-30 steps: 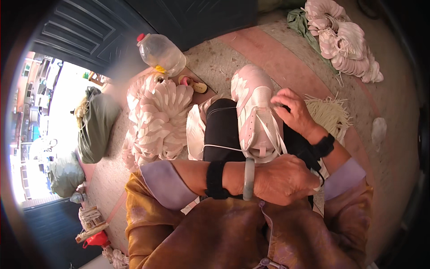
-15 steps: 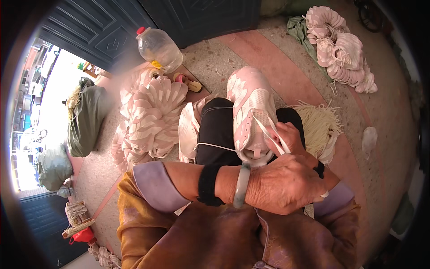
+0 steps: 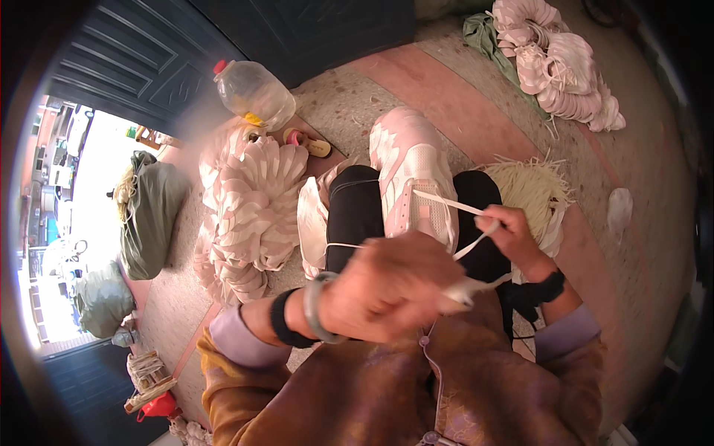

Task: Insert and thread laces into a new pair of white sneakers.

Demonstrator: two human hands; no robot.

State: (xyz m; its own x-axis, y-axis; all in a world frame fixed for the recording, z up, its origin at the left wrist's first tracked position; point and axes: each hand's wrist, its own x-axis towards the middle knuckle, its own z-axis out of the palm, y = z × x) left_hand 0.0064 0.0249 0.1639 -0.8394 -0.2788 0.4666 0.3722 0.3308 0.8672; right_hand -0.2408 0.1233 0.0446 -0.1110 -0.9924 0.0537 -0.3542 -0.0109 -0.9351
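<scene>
White lace (image 3: 454, 204) pinched taut btwn 2 hands, L (image 3: 390, 286) fisted, R (image 3: 509, 234) raised.

I am sitting on the floor (image 3: 446, 97) of a small home workshop for shoe making, just inside a dark panelled door (image 3: 141, 59) that opens onto a bright street. Heaps of pale pink shoe uppers (image 3: 249, 208) lie beside me, and another heap (image 3: 565, 67) lies further off. A bundle of cream laces (image 3: 532, 186) sits by my knee (no desk here). Stuffed green sacks (image 3: 149, 212) stand at the doorway beside a plastic jug (image 3: 256, 93).
</scene>
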